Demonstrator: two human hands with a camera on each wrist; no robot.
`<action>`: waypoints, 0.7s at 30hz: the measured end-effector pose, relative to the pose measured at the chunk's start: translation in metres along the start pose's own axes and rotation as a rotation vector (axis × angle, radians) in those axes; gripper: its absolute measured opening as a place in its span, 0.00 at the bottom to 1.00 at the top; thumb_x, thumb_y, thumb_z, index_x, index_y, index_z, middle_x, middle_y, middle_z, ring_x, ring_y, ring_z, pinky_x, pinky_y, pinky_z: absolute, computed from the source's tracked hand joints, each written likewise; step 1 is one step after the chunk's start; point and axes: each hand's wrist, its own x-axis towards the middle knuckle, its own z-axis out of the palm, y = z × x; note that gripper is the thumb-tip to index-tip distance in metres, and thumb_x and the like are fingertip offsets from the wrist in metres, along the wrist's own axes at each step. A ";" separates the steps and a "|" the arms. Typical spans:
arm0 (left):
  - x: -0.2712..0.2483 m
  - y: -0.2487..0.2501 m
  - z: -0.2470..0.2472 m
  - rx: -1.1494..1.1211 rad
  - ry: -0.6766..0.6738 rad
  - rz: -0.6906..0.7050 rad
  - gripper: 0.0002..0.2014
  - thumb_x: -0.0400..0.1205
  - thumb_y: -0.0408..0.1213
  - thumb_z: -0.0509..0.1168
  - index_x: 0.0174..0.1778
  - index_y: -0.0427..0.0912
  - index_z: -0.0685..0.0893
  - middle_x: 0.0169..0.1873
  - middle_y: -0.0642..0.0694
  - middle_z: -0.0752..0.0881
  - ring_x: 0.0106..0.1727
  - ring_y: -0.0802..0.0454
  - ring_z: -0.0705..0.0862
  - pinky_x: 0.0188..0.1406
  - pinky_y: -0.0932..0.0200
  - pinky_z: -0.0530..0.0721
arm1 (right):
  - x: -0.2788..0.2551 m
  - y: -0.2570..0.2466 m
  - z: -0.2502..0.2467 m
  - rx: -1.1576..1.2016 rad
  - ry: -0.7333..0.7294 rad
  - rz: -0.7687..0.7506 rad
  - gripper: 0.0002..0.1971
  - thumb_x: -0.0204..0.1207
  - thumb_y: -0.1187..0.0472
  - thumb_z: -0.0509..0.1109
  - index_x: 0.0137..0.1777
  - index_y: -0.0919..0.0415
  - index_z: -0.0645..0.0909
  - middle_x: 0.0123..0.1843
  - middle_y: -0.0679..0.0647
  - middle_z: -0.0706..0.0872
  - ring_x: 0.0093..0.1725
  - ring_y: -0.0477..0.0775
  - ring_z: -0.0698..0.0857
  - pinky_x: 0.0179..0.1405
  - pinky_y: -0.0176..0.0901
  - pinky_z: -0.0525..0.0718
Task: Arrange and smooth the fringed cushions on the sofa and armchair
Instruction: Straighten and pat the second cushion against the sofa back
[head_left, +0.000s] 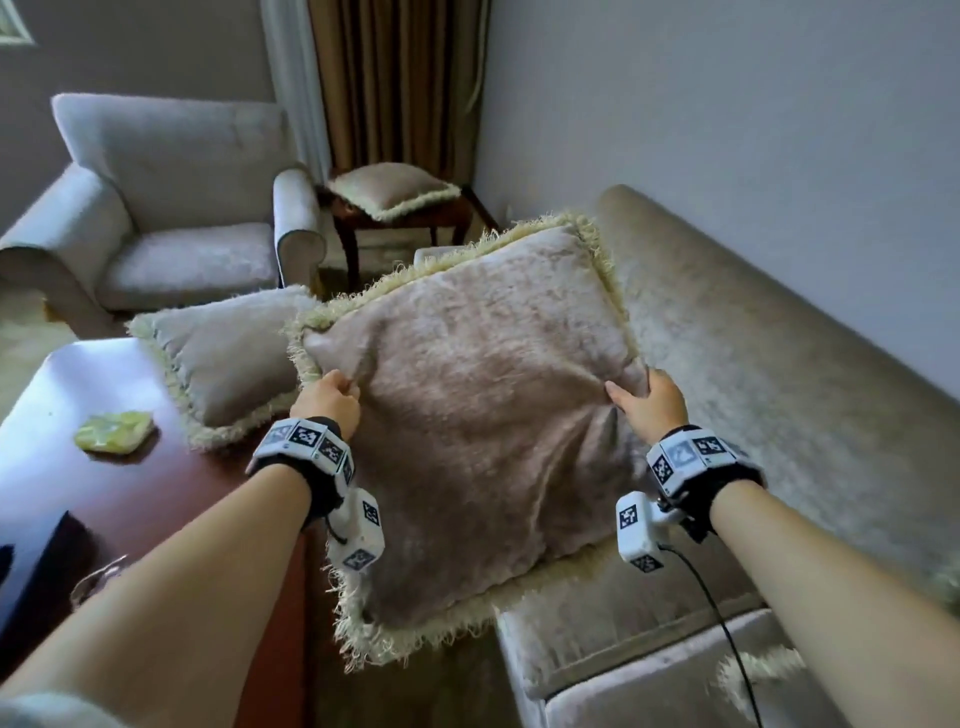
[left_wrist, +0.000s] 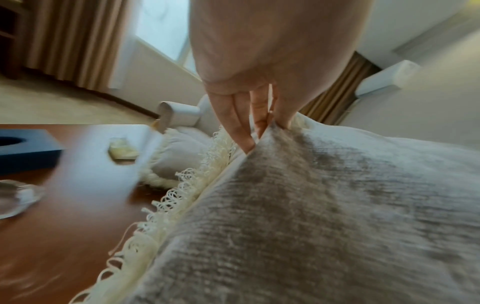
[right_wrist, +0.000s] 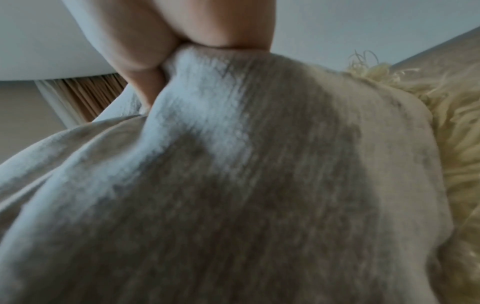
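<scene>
here both hands, left hand (head_left: 332, 400) and right hand (head_left: 647, 400), pinch only the held cushion (head_left: 467, 415) cover. its loose fabric could slip from the fingers (left_wrist: 240, 131), dropping onto the tabletop (head_left: 78, 493) just left.

Wooden table (head_left: 78, 483) bears cushion (head_left: 223, 364), yellow packet (head_left: 115, 432); stool (head_left: 400, 218) another.

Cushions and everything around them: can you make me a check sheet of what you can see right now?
Surface: sofa, seat bare where visible.
Job's things: held cushion lifted over the sofa's edge; second cushion lying partly on the coffee table; third cushion on a side table; armchair has none.
Clutter: yellow wrapper, dark blue box, glass dish on the coffee table.
Grippers: left hand and right hand each pinch the held cushion's fabric.
Cables: black cable hangs from the right wrist.
Surroundings: brown curtain, pale wall.
</scene>
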 end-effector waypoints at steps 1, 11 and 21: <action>0.010 0.023 0.007 0.001 -0.006 0.024 0.12 0.84 0.41 0.57 0.59 0.40 0.79 0.59 0.32 0.82 0.60 0.33 0.79 0.53 0.51 0.74 | 0.014 0.004 -0.013 0.003 0.028 0.004 0.25 0.75 0.52 0.70 0.67 0.65 0.75 0.67 0.63 0.79 0.68 0.64 0.77 0.68 0.53 0.74; 0.081 0.212 0.102 0.045 -0.177 0.183 0.13 0.83 0.39 0.59 0.59 0.37 0.81 0.58 0.35 0.83 0.60 0.35 0.81 0.56 0.52 0.77 | 0.104 0.053 -0.130 -0.033 0.270 0.046 0.20 0.76 0.53 0.69 0.60 0.68 0.78 0.61 0.65 0.80 0.64 0.65 0.78 0.66 0.53 0.76; 0.157 0.387 0.191 -0.022 -0.416 0.520 0.15 0.81 0.44 0.62 0.59 0.39 0.76 0.51 0.39 0.84 0.52 0.38 0.82 0.52 0.51 0.78 | 0.179 0.072 -0.157 -0.249 0.399 0.033 0.11 0.75 0.58 0.70 0.49 0.67 0.83 0.55 0.59 0.81 0.57 0.60 0.78 0.63 0.53 0.74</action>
